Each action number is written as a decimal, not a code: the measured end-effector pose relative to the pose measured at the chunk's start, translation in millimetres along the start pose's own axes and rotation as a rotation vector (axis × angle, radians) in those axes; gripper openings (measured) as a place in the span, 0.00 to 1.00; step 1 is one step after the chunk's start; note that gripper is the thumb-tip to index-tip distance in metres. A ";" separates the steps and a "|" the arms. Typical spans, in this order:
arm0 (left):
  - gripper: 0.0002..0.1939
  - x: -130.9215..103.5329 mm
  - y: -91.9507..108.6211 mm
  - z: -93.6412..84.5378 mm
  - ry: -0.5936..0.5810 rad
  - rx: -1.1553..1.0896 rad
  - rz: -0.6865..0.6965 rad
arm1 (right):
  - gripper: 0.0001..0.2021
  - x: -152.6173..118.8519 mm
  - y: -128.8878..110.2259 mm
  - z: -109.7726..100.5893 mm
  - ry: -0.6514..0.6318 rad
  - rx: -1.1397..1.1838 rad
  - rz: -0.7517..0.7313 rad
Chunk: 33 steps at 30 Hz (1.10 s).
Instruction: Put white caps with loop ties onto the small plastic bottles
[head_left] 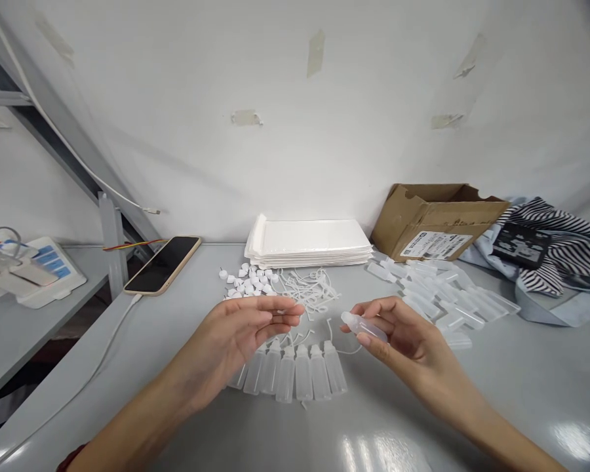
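Between the thumb and fingers of my right hand point(398, 334) is a small translucent plastic bottle point(368, 327), tilted with its neck toward the left. My left hand point(246, 337) has its fingers stretched out, palm facing right, and holds nothing I can see. Below and between the hands, several similar bottles point(302, 377) lie in a fanned row with white strings at their necks; my left hand covers part of that row. Beyond the left hand sit a heap of small white caps point(250, 280) and a tangle of white strings point(312, 288).
Loose bottles point(442, 295) are piled at the right, before a cardboard box point(437, 216) and striped cloth point(560, 242). White padded envelopes point(314, 239) are stacked against the wall. A phone point(164, 265) with a charging cable point(105, 360) lies at the left.
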<state>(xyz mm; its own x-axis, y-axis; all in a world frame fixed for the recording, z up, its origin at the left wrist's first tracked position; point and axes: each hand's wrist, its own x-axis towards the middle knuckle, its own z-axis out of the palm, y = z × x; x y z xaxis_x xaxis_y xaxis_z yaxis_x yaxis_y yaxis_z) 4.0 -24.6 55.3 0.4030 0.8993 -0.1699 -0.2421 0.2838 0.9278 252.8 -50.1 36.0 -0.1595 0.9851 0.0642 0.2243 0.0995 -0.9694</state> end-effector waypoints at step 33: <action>0.25 -17.9 -28.5 11.5 -0.021 1.343 1.115 | 0.14 -5.1 -6.6 9.6 -0.146 0.173 0.066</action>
<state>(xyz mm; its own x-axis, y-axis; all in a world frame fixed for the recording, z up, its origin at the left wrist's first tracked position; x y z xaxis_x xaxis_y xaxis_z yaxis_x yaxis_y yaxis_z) 13.9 -52.6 35.7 0.5798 0.4484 0.6803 0.4454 -0.8736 0.1962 242.9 -57.2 39.8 -0.2905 0.9566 -0.0238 0.0733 -0.0026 -0.9973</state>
